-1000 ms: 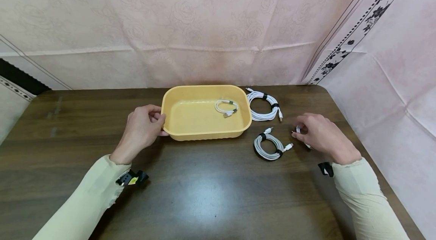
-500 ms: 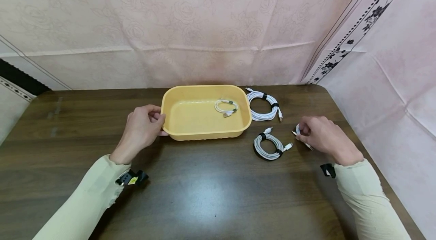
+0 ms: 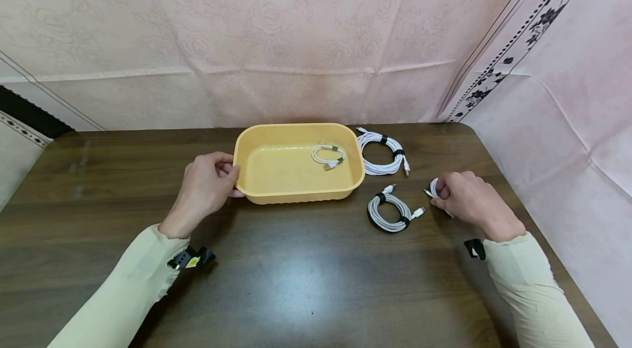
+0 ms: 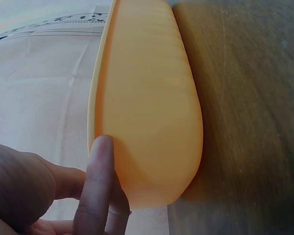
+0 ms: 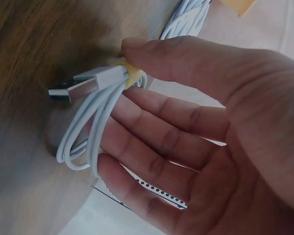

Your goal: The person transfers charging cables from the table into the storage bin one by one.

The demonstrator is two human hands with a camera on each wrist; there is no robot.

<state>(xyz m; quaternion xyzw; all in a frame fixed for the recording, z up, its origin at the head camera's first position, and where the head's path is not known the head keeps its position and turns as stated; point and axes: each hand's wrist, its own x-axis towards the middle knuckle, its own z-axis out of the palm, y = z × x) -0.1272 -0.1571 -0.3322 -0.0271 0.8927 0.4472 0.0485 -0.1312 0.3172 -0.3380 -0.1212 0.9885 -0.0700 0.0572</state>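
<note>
At the left end of a yellow plastic tray (image 3: 291, 197), my left hand (image 3: 204, 186) grips the rim. In the left wrist view a finger (image 4: 102, 171) lies against the tray's outer wall (image 4: 147, 107). A small coiled white cable (image 3: 328, 156) rests inside the tray. My right hand (image 3: 469, 200) pinches a coiled white USB cable (image 5: 95, 112) at its yellow tie (image 5: 132, 73), over the right part of the table. The USB plug (image 5: 71, 92) sticks out past the thumb, while the fingers lie behind the coil. In the head view the hand hides much of this cable.
Behind and right of the tray lies a large white coiled cable (image 3: 395, 146) with black ties. Nearer sits a grey-white coiled cable (image 3: 385, 220). All stand on a dark wooden table (image 3: 276, 282); pink patterned cloth (image 3: 276, 40) hangs behind and to the right.
My right hand has shifted slightly to the right and toward me with the USB cable, so more of its coil shows. The left hand and the tray have stayed put.
</note>
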